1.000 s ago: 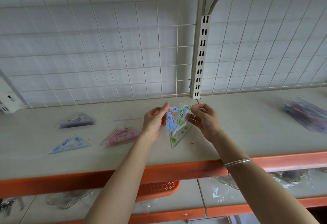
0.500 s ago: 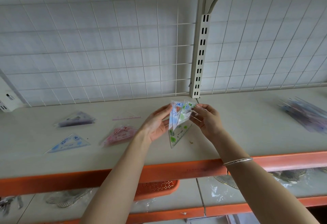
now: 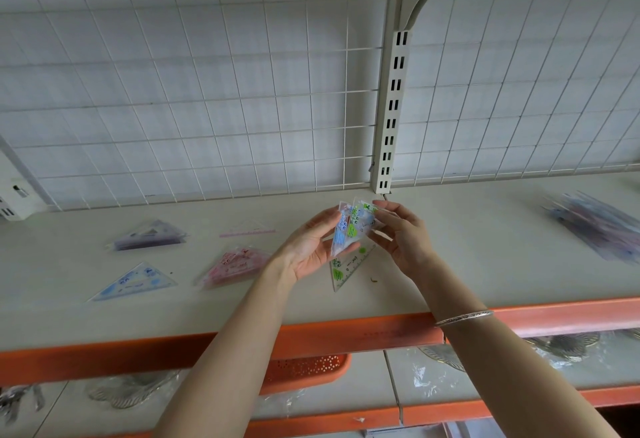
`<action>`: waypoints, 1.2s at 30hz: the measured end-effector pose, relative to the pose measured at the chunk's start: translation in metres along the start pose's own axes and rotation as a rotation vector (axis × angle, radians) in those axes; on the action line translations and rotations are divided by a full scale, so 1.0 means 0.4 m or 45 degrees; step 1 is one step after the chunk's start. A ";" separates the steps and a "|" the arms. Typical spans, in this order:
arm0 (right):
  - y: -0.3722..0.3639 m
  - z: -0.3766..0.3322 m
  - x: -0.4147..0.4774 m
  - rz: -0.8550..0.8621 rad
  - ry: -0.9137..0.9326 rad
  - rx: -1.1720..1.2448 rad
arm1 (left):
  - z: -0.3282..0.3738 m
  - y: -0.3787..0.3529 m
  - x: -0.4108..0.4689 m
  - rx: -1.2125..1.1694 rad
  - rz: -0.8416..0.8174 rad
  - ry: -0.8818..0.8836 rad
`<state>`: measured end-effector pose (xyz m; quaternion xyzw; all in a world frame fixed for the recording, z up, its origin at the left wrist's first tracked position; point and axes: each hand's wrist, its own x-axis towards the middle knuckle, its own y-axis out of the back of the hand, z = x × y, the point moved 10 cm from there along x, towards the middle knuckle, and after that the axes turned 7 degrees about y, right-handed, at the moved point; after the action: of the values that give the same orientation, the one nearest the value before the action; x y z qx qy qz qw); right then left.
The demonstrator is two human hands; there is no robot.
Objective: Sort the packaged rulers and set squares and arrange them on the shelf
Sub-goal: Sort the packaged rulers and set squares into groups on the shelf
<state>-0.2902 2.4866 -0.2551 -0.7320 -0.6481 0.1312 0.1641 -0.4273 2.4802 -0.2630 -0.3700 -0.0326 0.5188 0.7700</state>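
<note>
She has both hands up over the shelf (image 3: 485,264). The left hand (image 3: 311,247) is half open, palm up, thumb and fingers grasping the bundle of packaged set squares (image 3: 351,229). The right hand (image 3: 405,240) pinches the bundle's top corner. I can't count the pieces in it. Just below the hands lies one green-printed set square (image 3: 349,269). Left of the left hand lie four more: a pink pack (image 3: 235,266), a blue pack (image 3: 135,283), a purple pack (image 3: 149,238) and a clear one edged pink (image 3: 247,229). Well right of the right hand is one blurred pile of rulers (image 3: 599,229).
</note>
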 end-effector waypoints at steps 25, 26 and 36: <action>0.030 -0.027 -0.004 0.153 0.094 -0.057 | 0.140 0.049 -0.057 0.789 0.598 -0.817; 0.019 -0.025 -0.006 0.111 0.079 -0.096 | 0.145 0.049 -0.062 0.813 0.626 -0.842; -0.062 -0.021 0.001 -0.285 0.211 -1.350 | 0.192 0.053 -0.080 0.796 0.686 -0.780</action>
<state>-0.3092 2.4891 -0.2372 -0.6489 -0.6843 -0.2897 -0.1637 -0.4918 2.4992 -0.2097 0.0515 -0.0037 0.7683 0.6380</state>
